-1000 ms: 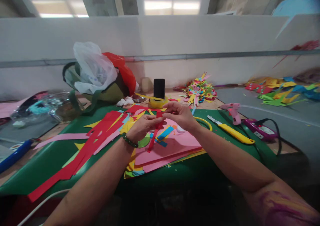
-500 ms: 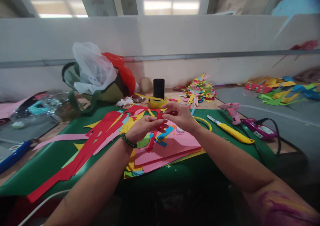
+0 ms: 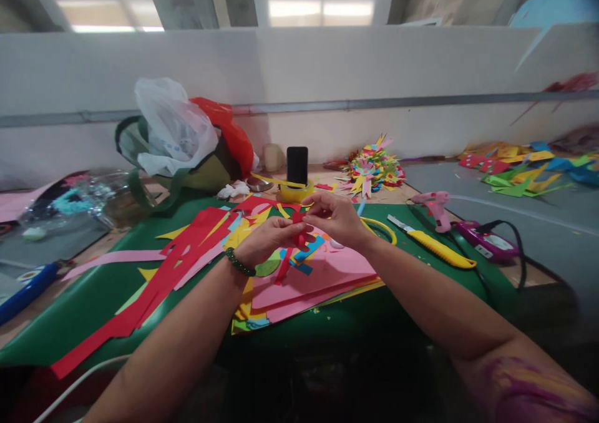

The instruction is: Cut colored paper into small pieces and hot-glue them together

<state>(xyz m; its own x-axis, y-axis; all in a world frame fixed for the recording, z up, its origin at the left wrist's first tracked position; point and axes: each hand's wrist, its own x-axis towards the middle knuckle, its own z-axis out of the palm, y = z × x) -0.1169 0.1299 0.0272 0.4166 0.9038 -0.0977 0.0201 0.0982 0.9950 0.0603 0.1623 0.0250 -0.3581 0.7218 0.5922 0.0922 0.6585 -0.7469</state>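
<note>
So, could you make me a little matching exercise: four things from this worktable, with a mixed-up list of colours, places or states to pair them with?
Things:
1. Red paper piece
2. Hot glue gun
3. Smartphone
4. Bead bracelet

Descriptions:
A. Black-faced, standing upright beyond the hands
B. Dark green, worn around a wrist
C. At the fingertips of the left hand and right hand
D. Pink, near a yellow-handled utility knife

Right pairs: 1-C, 2-D, 3-A, 4-B
</note>
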